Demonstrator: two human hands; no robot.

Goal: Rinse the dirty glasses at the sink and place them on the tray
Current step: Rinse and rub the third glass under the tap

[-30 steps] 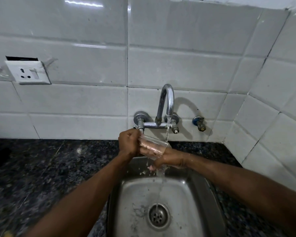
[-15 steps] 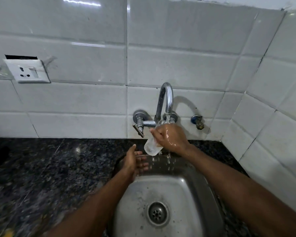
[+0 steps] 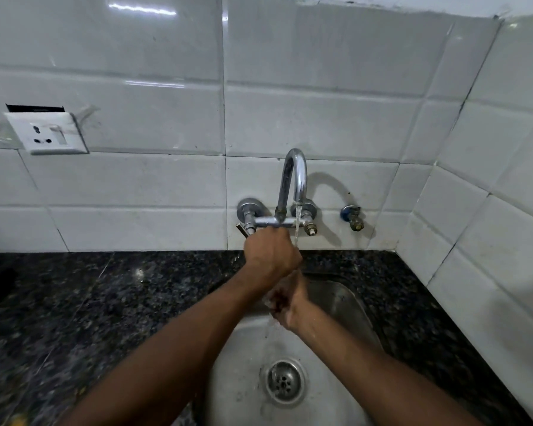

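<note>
— What is your left hand doing?
— Your left hand (image 3: pixel 271 253) is up under the chrome wall-mounted tap (image 3: pixel 293 186), with its fingers curled into a fist just below the left handle. I cannot tell whether they grip anything.
— And your right?
— Your right hand (image 3: pixel 286 302) hangs lower, over the stainless steel sink (image 3: pixel 345 302), wet and blurred. Its fingers look curled, but I cannot tell what they hold. The stream of water (image 3: pixel 296 229) falls past your left fist onto it.
— The clear glass?
— I cannot place it. Your hands or the blur hide it.
</note>
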